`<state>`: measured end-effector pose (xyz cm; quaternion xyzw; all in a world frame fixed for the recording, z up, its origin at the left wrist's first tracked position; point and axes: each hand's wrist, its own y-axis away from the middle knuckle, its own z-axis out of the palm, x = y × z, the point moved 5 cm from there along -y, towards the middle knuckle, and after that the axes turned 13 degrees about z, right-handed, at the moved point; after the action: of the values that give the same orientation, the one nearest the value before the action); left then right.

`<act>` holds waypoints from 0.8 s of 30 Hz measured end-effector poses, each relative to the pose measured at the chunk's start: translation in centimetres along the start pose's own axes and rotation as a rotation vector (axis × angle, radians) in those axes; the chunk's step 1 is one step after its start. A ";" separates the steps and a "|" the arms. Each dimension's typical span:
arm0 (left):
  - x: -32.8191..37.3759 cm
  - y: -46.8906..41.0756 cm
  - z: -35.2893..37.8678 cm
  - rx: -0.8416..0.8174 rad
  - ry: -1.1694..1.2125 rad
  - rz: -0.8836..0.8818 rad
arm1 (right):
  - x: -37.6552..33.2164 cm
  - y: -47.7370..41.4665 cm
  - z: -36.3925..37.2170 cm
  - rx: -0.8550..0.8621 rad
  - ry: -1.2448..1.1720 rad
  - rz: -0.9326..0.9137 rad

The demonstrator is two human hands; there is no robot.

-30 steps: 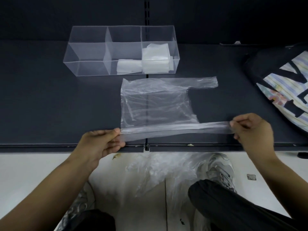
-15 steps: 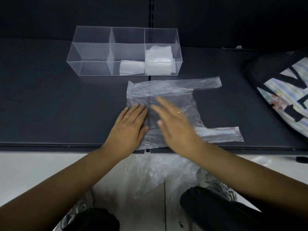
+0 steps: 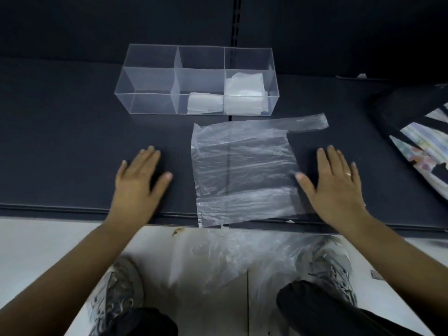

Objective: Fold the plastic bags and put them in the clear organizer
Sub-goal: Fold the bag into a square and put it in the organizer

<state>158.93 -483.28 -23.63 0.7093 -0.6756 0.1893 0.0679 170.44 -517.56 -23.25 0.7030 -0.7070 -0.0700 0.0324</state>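
A clear plastic bag (image 3: 242,168) lies flat on the dark shelf (image 3: 72,154), its near edge folded over and one handle strip pointing right at the far side. My left hand (image 3: 137,183) is flat with straight fingers on the shelf, left of the bag and apart from it. My right hand (image 3: 335,185) lies flat to the right, its thumb at the bag's right edge. Behind the bag stands the clear organizer (image 3: 150,80) with three compartments. Folded bags (image 3: 243,93) fill the right one and a smaller folded bag (image 3: 204,103) sits in the middle one.
A black bag with a striped pattern (image 3: 417,132) lies at the right end of the shelf. Below the shelf edge, more loose plastic bags (image 3: 242,253) lie on the pale floor between my shoes and knees.
A second ago both hands pinched the stretched near handle strip. They then pressed the bag's middle and have now slid apart to either side, leaving the bag flat with its near edge folded.
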 end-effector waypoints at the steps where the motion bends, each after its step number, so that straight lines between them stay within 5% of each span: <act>1: -0.5 -0.4 -1.1 0.096 -0.024 -0.018 | -1.0 -0.6 -1.0 0.044 -0.041 -0.035; 4: 1.4 -3.2 -1.9 0.199 -0.109 0.108 | -6.1 -2.3 -2.3 0.057 -0.145 -0.285; 8: 6.9 -6.3 2.7 -0.186 -0.118 0.415 | -11.7 -3.4 0.5 -0.136 -0.080 -0.569; 11: 4.8 -6.6 5.1 -0.363 -0.234 0.311 | -9.8 -5.8 1.8 -0.095 -0.035 -0.439; 20: 2.2 -7.3 2.7 -0.340 -0.478 0.040 | 3.0 -10.9 -0.3 0.050 -0.013 0.179; 24: 7.3 -2.2 2.1 -0.122 -0.170 0.535 | -1.3 -4.0 -1.6 0.114 -0.292 -0.226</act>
<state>161.59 -490.67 -22.58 0.5138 -0.8521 0.0994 0.0010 174.60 -516.30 -22.22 0.7610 -0.6235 -0.1346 -0.1185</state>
